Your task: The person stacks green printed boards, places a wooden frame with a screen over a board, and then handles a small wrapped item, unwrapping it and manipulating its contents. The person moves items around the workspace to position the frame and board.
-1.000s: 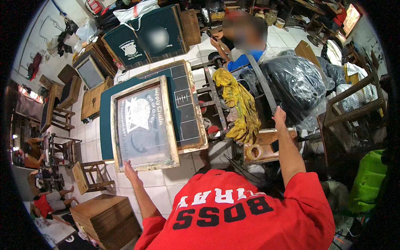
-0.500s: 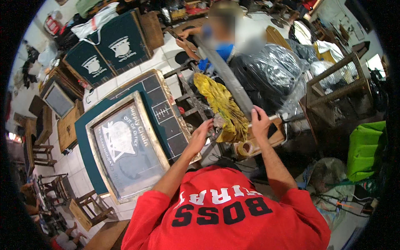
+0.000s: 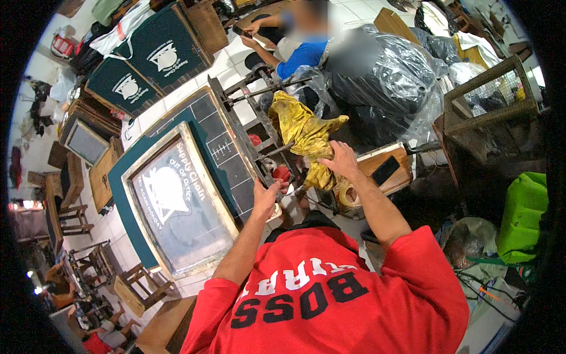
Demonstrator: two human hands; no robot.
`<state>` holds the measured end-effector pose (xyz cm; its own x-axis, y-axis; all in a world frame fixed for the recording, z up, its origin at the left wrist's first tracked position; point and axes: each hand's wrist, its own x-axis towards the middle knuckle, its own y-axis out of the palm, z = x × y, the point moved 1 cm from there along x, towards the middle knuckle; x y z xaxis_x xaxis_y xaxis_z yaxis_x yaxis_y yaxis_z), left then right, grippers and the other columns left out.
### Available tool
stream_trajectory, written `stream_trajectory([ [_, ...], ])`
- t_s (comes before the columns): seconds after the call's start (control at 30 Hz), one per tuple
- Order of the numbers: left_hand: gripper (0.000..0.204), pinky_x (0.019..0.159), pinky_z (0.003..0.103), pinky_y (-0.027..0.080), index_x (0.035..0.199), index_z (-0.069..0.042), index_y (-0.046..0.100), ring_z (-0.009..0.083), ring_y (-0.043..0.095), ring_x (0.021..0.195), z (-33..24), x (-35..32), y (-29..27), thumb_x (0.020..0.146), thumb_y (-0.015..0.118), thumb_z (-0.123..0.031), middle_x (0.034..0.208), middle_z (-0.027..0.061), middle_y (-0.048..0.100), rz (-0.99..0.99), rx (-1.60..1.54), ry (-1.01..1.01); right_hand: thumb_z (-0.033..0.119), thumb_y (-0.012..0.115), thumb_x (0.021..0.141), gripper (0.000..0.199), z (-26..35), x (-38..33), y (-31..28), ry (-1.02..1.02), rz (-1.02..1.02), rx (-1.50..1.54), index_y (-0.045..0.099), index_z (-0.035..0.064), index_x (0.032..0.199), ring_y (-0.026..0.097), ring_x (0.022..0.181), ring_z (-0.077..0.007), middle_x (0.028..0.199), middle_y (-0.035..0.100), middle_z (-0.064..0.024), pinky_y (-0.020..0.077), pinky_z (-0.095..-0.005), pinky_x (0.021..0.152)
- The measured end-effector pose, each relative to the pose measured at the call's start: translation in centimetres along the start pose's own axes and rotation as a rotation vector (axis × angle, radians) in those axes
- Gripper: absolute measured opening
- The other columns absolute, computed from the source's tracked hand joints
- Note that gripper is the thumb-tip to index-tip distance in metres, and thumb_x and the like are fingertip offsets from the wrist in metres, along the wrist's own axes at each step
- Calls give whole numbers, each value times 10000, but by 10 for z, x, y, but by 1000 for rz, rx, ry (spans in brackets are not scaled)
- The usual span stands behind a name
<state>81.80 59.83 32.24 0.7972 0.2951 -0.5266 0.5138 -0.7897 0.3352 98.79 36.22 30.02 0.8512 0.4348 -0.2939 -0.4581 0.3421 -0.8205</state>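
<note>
Left hand [image 3: 267, 198] closes round the near end of the grey bar [image 3: 236, 131] beside the dark board [image 3: 227, 172], while the right hand [image 3: 342, 160] lies on the yellow cloth [image 3: 298, 123], grip unclear, where tugging could snag it on the metal rack [image 3: 276, 150] and the bar, held at one end, could tip.

A black phone [image 3: 385, 170] lies toward the right edge of a small wooden bench [image 3: 402, 171], and a tape roll [image 3: 350, 196] sits near its lower left corner. Above the bench bulges a large dark bundle [image 3: 392, 79] in clear plastic; a wooden mesh frame [image 3: 495, 125] and a bright green bag [image 3: 523, 218] lie farther right. A white bag [image 3: 121, 35] drapes over the top edge of dark green panels [image 3: 144, 68]. A person in blue [image 3: 305, 61] holds a handheld phone [image 3: 239, 30]. A wooden stool [image 3: 138, 289] stands on the tiled floor [image 3: 119, 243].
</note>
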Motion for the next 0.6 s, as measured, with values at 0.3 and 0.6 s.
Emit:
stream_trajectory([
  [0.3,437,685,390,595,1275,-29,345,306,695,886,17,8,-8,876,476,91,1042,182,593,-75,-2,-11,283,737,848,593,-5,-45,-97,-161,182,660,529,-39,1301,642,1074,-257,1176,671,-143,497,-372,958],
  [0.6,728,641,381,592,1504,-66,83,295,702,793,30,14,-16,886,439,76,1038,182,584,-49,-33,20,255,676,879,576,-141,-113,-260,-101,-797,1662,494,-4,1360,631,1094,-253,1238,622,-151,514,-385,952],
])
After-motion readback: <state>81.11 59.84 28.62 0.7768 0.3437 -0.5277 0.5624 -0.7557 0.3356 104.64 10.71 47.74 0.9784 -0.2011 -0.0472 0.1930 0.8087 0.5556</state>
